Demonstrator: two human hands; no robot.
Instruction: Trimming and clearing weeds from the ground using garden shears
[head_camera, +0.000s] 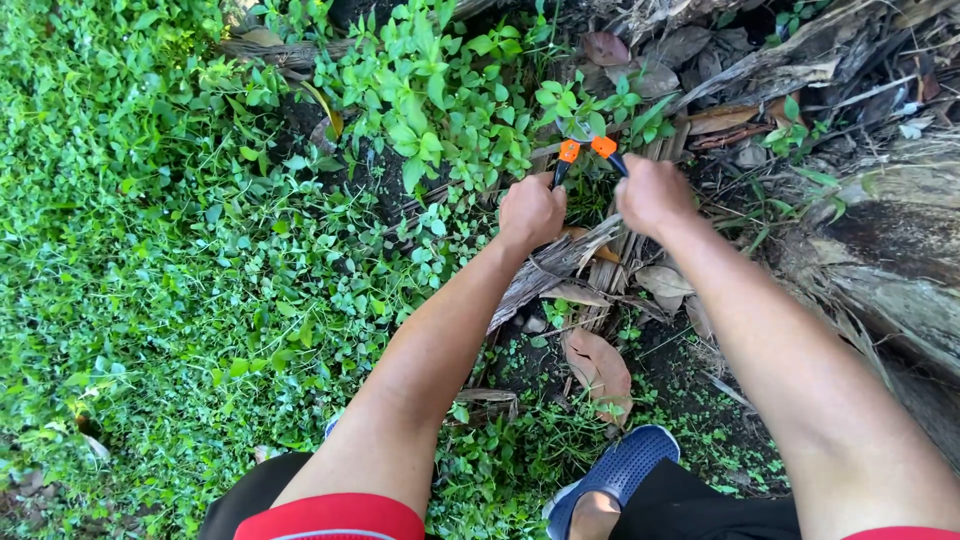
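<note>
Two fists I see: my left hand (531, 211) and right hand (652, 193) each grip a handle of the orange-collared shears (588, 149), blades just beyond them among green weeds (440, 110).

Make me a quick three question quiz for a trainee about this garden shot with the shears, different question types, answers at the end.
1. True or false: the left hand and the right hand each grip one handle of the garden shears.
2. Multiple choice: what colour are the parts of the shears just above the hands? A) blue B) orange C) white
3. Short answer: what lies on the ground just below the hands, between the forearms?

Key
1. True; both hands are closed on the handles.
2. B, orange.
3. Dry palm frond pieces and brown dead leaves; a blue shoe shows lower down.
</note>
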